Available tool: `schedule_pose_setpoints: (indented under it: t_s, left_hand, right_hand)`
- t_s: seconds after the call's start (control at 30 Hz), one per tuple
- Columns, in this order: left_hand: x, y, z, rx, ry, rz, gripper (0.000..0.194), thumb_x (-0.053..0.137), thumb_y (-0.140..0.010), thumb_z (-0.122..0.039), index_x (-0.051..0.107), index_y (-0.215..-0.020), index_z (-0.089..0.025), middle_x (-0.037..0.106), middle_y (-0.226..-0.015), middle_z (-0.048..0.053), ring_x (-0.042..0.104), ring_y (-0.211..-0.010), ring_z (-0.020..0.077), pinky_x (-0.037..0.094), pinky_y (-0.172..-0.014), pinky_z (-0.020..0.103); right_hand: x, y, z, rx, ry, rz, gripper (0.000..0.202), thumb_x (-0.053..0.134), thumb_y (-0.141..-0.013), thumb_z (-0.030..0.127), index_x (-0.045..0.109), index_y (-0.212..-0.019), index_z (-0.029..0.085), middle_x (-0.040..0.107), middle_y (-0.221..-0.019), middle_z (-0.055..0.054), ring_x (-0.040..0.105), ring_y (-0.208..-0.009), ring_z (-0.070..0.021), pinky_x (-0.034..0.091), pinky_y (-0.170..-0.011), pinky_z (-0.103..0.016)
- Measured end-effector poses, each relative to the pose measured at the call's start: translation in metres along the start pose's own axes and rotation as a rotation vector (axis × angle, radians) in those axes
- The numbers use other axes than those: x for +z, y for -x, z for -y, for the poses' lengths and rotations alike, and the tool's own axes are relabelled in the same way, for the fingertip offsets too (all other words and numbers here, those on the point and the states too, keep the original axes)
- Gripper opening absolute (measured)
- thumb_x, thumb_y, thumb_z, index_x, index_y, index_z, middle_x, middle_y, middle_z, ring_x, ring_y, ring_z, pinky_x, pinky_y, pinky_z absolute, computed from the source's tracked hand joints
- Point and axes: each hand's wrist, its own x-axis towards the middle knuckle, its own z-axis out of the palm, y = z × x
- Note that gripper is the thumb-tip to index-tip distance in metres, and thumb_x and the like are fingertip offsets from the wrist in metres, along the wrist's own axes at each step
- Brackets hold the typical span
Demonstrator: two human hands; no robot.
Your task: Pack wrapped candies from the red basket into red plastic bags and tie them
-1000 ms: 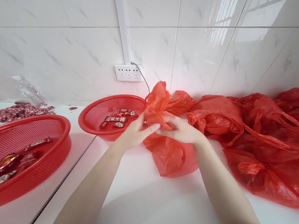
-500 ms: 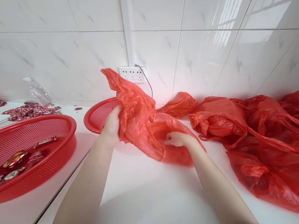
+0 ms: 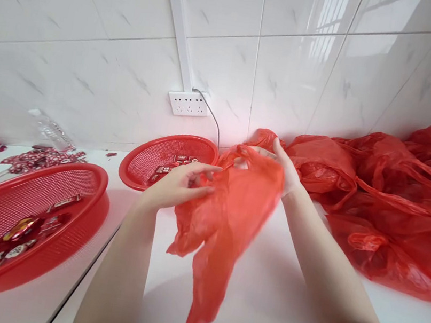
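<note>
A thin red plastic bag (image 3: 241, 203) hangs between my hands over the white table, its loose handles dangling toward me. My left hand (image 3: 179, 186) has its curled fingertips on the bag's left edge, with a gap showing between thumb and fingers. On the other side, my right hand (image 3: 287, 169) holds the bag's upper part, thumb raised and fingers stretched left, partly covered by the film. Just behind my left hand is a small red mesh basket (image 3: 134, 163) with red-wrapped packets (image 3: 163, 170) in it.
A large red mesh basket (image 3: 92, 186) with several wrapped packets (image 3: 21, 229) stands at left. More red plastic bags (image 3: 394, 210) are heaped at right along the tiled wall. A clear bottle (image 3: 52, 131) lies at the back left; a power strip (image 3: 187, 103) is on the wall.
The bag has swung from upper left down to hang in front of me, handles downward. My right hand has risen to its upper part. The small basket's packets now show.
</note>
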Motion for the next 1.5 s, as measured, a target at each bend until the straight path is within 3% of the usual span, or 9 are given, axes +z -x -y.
schedule_pose_setpoints:
  t_s: [0.2,0.37,0.53,0.63,0.93,1.07,1.27,1.37,1.5]
  left_hand:
    - [0.005,-0.001,0.005,-0.032,-0.157,0.037,0.031,0.062,-0.078,-0.038,0.071,-0.105,-0.026,0.065,-0.079,0.002,0.058,-0.068,0.0164,0.045,-0.058,0.026]
    - [0.009,-0.002,0.002,0.065,-0.209,-0.084,0.021,0.055,-0.083,-0.035,0.073,-0.090,-0.025,0.066,-0.076,0.002,0.056,-0.064,0.0155,0.043,-0.057,0.026]
    - [0.013,-0.002,-0.008,0.217,-0.223,-0.281,0.022,0.051,-0.088,-0.033,0.071,-0.088,-0.022,0.064,-0.076,0.001,0.050,-0.059,0.0119,0.040,-0.058,0.025]
    - [0.017,-0.002,-0.008,0.326,-0.168,-0.406,0.019,0.054,-0.088,-0.031,0.071,-0.088,-0.022,0.063,-0.073,0.000,0.050,-0.058,0.0112,0.041,-0.057,0.025]
    - [0.020,-0.006,-0.002,0.429,0.117,-0.835,0.019,0.053,-0.090,-0.030,0.069,-0.087,-0.021,0.062,-0.072,0.001,0.056,-0.060,0.0121,0.046,-0.059,0.027]
    - [0.011,0.001,-0.008,0.573,-0.183,-0.956,0.013,0.057,-0.085,-0.023,0.070,-0.089,-0.023,0.064,-0.086,0.003,0.060,-0.080,0.0166,0.050,-0.072,0.031]
    - [0.025,0.026,-0.045,0.627,-0.451,-0.546,0.022,0.047,-0.084,-0.015,0.066,-0.092,-0.025,0.066,-0.096,0.004,0.061,-0.089,0.0209,0.049,-0.080,0.036]
    - [0.039,0.024,-0.047,0.329,-0.444,-0.259,0.028,0.036,-0.083,-0.008,0.059,-0.086,-0.023,0.065,-0.086,0.003,0.060,-0.075,0.0183,0.047,-0.067,0.031]
    - [0.055,0.001,-0.009,-0.153,-0.263,-0.017,0.020,0.042,-0.078,-0.011,0.057,-0.078,-0.024,0.063,-0.065,0.001,0.055,-0.050,0.0178,0.041,-0.052,0.030]
  right_hand:
    - [-0.006,0.012,0.014,-0.050,0.347,-0.151,0.083,0.006,-0.084,0.077,0.052,-0.125,0.022,0.063,-0.069,-0.005,0.064,-0.077,-0.0223,0.049,-0.072,-0.034]
    - [-0.001,0.025,0.025,-0.089,0.385,0.032,0.049,0.040,-0.090,0.059,0.060,-0.112,0.020,0.028,-0.045,0.010,0.030,-0.037,-0.0090,0.042,-0.051,-0.026]
    - [0.016,0.027,0.026,-0.036,0.637,0.177,0.035,0.055,-0.088,0.046,0.064,-0.107,0.019,0.064,-0.086,-0.002,0.060,-0.079,-0.0137,0.048,-0.075,-0.028]
    - [0.022,0.021,0.014,0.024,0.840,0.317,0.040,0.065,-0.080,0.045,0.063,-0.113,0.021,0.063,-0.117,-0.005,0.057,-0.106,-0.0191,0.044,-0.090,-0.031]
    - [0.034,0.013,-0.006,-0.012,1.075,0.602,0.022,0.068,-0.076,0.033,0.065,-0.091,0.017,0.065,-0.088,0.000,0.059,-0.077,-0.0152,0.042,-0.067,-0.025]
    - [0.048,0.018,-0.006,-0.046,1.437,0.314,0.011,0.053,-0.086,0.022,0.063,-0.085,0.017,0.065,-0.078,-0.003,0.056,-0.067,-0.0155,0.033,-0.057,-0.026]
    - [0.077,0.024,-0.014,-0.200,1.884,0.112,0.027,0.039,-0.082,0.002,0.063,-0.081,0.013,0.061,-0.066,-0.008,0.051,-0.054,-0.0160,0.020,-0.050,-0.030]
    - [0.082,0.025,-0.023,-0.179,1.881,0.198,0.028,0.038,-0.084,0.004,0.064,-0.079,0.013,0.062,-0.067,-0.009,0.055,-0.058,-0.0174,0.022,-0.049,-0.030]
    - [0.075,0.021,-0.032,0.051,1.712,0.296,0.024,0.054,-0.084,0.034,0.064,-0.072,0.016,0.065,-0.073,-0.008,0.057,-0.062,-0.0188,0.028,-0.049,-0.029]
